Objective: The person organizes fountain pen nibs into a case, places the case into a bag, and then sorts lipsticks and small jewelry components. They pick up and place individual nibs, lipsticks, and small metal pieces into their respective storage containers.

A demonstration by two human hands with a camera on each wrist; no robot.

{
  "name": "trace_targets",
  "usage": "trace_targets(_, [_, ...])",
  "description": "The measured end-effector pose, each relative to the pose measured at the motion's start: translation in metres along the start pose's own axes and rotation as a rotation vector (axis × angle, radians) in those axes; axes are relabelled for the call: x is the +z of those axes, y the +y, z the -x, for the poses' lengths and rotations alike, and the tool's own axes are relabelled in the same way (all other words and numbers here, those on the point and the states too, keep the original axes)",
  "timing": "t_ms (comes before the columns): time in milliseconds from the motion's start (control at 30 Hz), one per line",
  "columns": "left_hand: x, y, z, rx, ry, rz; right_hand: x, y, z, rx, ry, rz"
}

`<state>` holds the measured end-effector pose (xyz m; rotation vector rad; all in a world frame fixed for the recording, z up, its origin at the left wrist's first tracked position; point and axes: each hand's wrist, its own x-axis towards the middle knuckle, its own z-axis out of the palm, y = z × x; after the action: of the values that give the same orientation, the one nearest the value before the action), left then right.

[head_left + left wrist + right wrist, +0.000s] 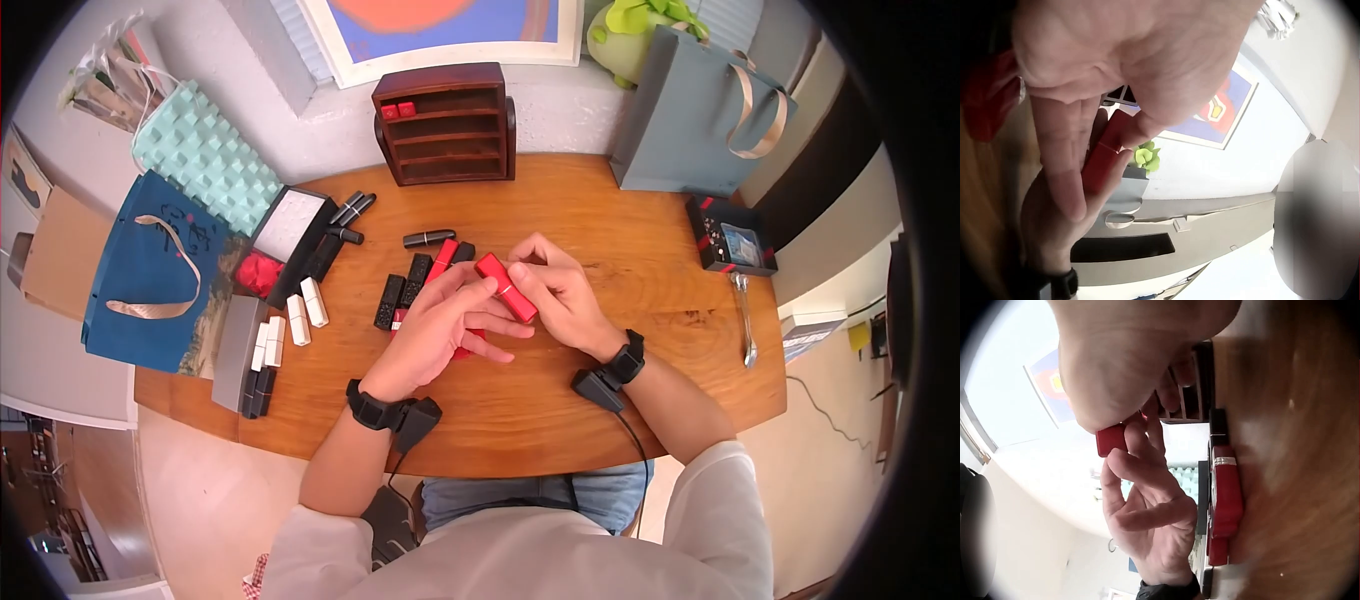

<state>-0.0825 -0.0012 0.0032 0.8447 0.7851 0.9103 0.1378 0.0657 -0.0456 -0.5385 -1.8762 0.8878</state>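
A closed red lipstick tube (508, 290) with a thin bright band round its middle is held between both hands above the table. The left hand (440, 325) has its thumb and forefinger on the tube, its other fingers spread below. From the other side, the right hand (570, 295) pinches it with thumb and fingers. In the left wrist view both thumbs lie along the red tube (1107, 150); the right wrist view shows only its squared end (1110, 440). Under the left hand lie black lipstick tubes (390, 302) and a red tube (442, 260), partly covered.
A dark wooden shelf rack (445, 125) at the back bears two red tubes (399, 110) on top left. White tubes (306, 310), an opened box (290, 235) and a blue bag (150, 280) stand left. At right are a grey bag (680, 120), black box (730, 235) and spoons (745, 320).
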Motion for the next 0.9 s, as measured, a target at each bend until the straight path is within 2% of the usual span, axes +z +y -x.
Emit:
trace_targets(100, [-0.002, -0.007, -0.004, -0.013, 0.037, 0.034, -0.005, -0.003, 0.001, 0.081, -0.11, 0.061])
trace_targets(167, [-0.006, -0.012, -0.008, -0.011, 0.064, 0.035, -0.006, -0.014, -0.002, 0.119, -0.119, 0.081])
trace_targets(233, [-0.01, -0.017, -0.01, 0.085, 0.192, 0.096, -0.003, -0.017, -0.002, 0.157, -0.126, 0.1])
trace_targets(300, [-0.014, -0.014, -0.008, 0.111, 0.18, 0.077, 0.004, -0.014, 0.001, 0.035, -0.005, 0.068])
trace_targets(367, [-0.016, -0.013, -0.008, 0.134, 0.166, 0.057, 0.002, -0.008, 0.002, -0.001, -0.009, 0.083])
trace_targets(433, [-0.015, -0.013, -0.009, 0.152, 0.242, -0.051, 0.001, -0.007, 0.001, -0.036, -0.015, 0.099])
trace_targets(533, [-0.016, -0.017, -0.012, 0.197, 0.207, 0.014, 0.001, -0.01, 0.001, -0.087, 0.004, 0.175])
trace_targets(733, [-0.015, -0.014, -0.011, 0.193, 0.177, 0.168, -0.002, -0.017, 0.003, 0.019, -0.055, 0.092])
trace_targets(800, [-0.017, -0.012, -0.01, 0.191, 0.182, 0.173, -0.001, -0.013, 0.002, 0.051, -0.046, -0.157])
trace_targets(900, [-0.017, -0.01, -0.009, 0.187, 0.18, 0.175, -0.002, -0.014, 0.002, 0.064, -0.079, -0.163])
